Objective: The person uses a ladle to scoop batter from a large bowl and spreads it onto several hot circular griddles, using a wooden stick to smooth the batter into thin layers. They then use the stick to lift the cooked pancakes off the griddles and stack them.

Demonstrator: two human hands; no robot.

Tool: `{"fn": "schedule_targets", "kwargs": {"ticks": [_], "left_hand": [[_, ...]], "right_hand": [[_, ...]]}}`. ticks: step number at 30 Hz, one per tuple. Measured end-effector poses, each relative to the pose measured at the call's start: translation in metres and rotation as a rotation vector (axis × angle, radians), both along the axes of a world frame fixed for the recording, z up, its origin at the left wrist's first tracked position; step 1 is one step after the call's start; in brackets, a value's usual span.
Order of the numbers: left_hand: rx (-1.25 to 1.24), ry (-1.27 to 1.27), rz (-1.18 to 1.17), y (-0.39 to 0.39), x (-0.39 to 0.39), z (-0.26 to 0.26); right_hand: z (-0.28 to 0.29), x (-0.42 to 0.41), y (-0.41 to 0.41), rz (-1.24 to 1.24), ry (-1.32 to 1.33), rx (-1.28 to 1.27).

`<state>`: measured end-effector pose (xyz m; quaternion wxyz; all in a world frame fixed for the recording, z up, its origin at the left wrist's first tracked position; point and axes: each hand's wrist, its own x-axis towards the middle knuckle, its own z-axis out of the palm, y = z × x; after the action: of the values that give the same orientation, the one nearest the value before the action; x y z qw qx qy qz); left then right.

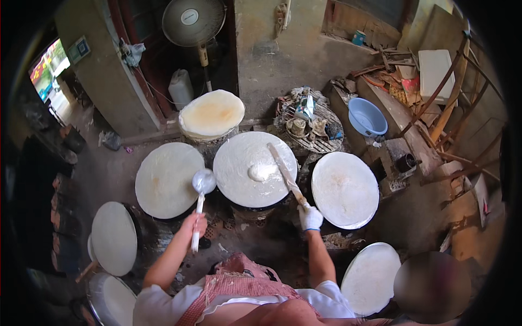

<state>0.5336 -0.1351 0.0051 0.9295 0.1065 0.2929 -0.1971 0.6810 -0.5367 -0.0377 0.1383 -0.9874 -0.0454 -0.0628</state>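
My left hand [195,226] is bare and grips the white handle of a metal ladle [203,181], whose bowl is over the right edge of the left griddle [168,179]. In a white glove, my right hand [310,216] holds a long flat wooden spreader [283,169]. The spreader lies slantwise across the right part of the centre round griddle [236,185], which has a pale coating. Beside the blade, near the griddle's middle, is a mound of white batter [261,172]. Another round griddle with a pale sheet [345,189] is just right of my gloved hand.
Behind the centre griddle is a stack of thin round flatbreads [212,113]. A cluttered wicker tray [332,136] and a blue basin [367,117] are at the back right. More round griddles [114,238] [370,279] flank me. A standing fan [193,22] and plastic jug [180,87] stand behind.
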Motion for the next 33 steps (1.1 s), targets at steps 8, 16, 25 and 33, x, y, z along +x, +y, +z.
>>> {"fn": "schedule_targets", "kwargs": {"ticks": [8, 16, 25, 33], "left_hand": [[0.414, -0.022, 0.003, -0.057, 0.086, 0.020], [-0.062, 0.299, -0.093, -0.093, 0.108, -0.012], [0.210, 0.155, -0.260, -0.041, -0.027, 0.026], [-0.169, -0.266, -0.580, -0.069, -0.064, 0.030]], "right_hand": [[-0.008, -0.049, 0.002, -0.126, -0.033, 0.011], [-0.014, -0.121, 0.080, -0.142, 0.059, 0.161], [0.009, -0.207, 0.082, -0.050, -0.249, 0.142], [0.020, -0.268, 0.039, -0.467, 0.045, 0.609]]}}
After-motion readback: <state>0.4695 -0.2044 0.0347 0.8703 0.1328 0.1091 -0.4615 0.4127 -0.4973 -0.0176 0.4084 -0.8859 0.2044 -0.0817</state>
